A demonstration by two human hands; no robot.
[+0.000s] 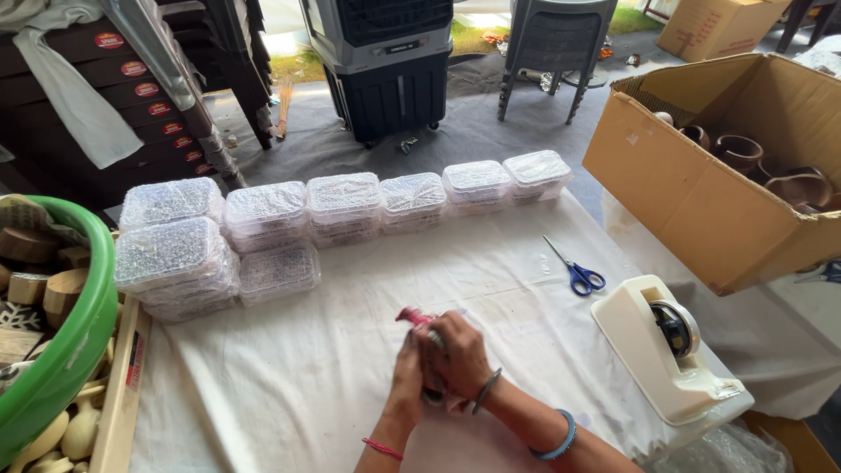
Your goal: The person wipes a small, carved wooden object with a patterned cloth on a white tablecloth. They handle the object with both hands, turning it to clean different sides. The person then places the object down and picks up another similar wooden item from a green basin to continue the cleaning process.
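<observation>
Both my hands meet over the white cloth on the table (333, 350), near its front edge. My right hand (457, 352) lies on top, wrapped around a small pink-topped object (412, 316) whose pink end sticks out to the upper left. My left hand (408, 372) presses against it from below and is mostly hidden under the right. Bangles sit on my right wrist, a thin pink band on my left. What the object is stays unclear.
Clear plastic boxes (342, 206) of small silvery pieces form a row at the back. Blue-handled scissors (576, 270) and a cream tape dispenser (670, 350) lie to the right. A cardboard box (701, 201) of brown bowls stands far right, a green tub (74, 342) of wooden pieces left.
</observation>
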